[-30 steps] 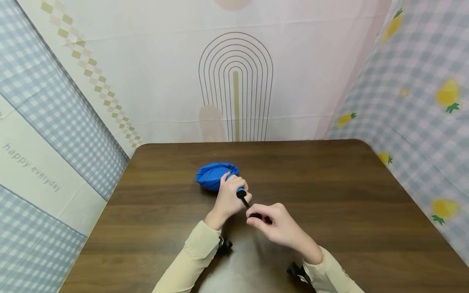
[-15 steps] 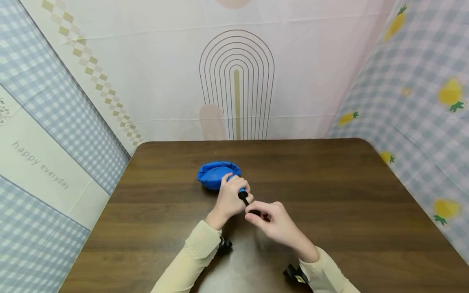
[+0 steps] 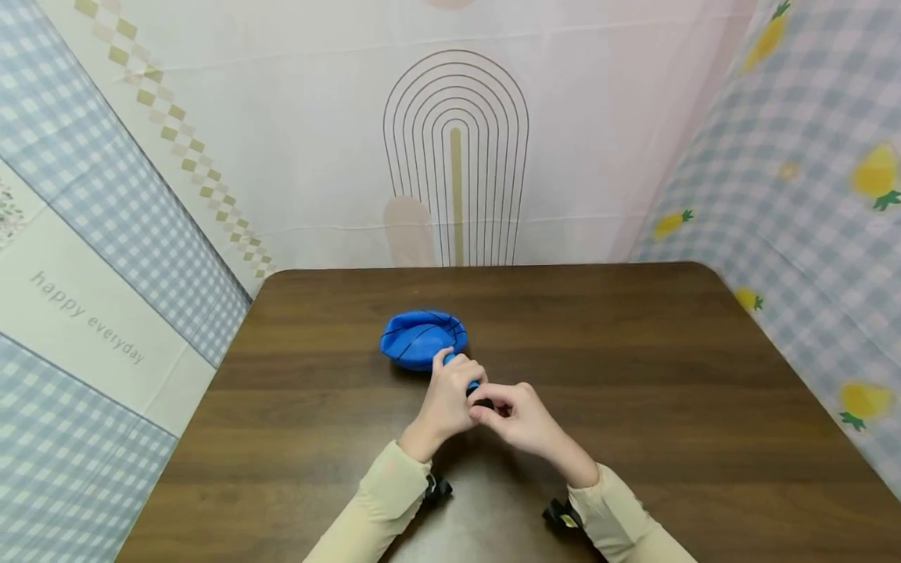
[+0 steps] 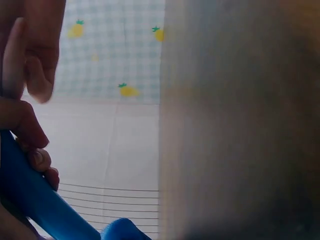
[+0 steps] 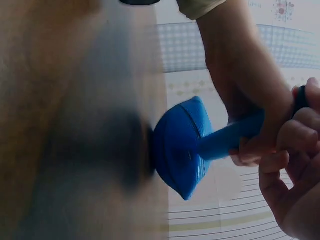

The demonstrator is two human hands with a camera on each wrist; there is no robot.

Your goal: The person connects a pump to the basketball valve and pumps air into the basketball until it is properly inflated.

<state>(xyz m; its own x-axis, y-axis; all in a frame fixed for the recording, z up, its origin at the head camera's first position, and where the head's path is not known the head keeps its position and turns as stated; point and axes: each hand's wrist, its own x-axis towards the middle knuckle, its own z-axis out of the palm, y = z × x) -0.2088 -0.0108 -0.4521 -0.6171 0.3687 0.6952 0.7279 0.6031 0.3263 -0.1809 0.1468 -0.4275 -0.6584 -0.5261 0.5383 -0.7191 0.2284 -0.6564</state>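
I am grasping the slim, smooth blue pump barrel point(image 5: 232, 136) in my left hand point(image 3: 448, 395), with the fingers curling round it. I am pinching the small, round black handle point(image 3: 483, 403) between the thumb and forefinger of my right hand point(image 3: 521, 418); neither of my 2 hands is hanging free.

The slack blue ball with thin black seam lines point(image 3: 422, 340), seemingly of rubber, is resting on the dark brown wood-grain table point(image 3: 598, 352), just beyond my left hand. Its upper side is sagging inward.

Change noted: the black rod that was showing between barrel and handle 0.5 s ago is no longer showing. The handle is now sitting close to the barrel's end, and my 2 hands are meeting. My left hand is also lying slightly nearer to me.

I am judging this to be 1 inward stroke at or near its end. The ball is still keeping its hollow, so I am rating the inflation as far from complete. The barrel is appearing to meet the ball, but the joint is not showing clearly; I am leaving its seating unconfirmed.
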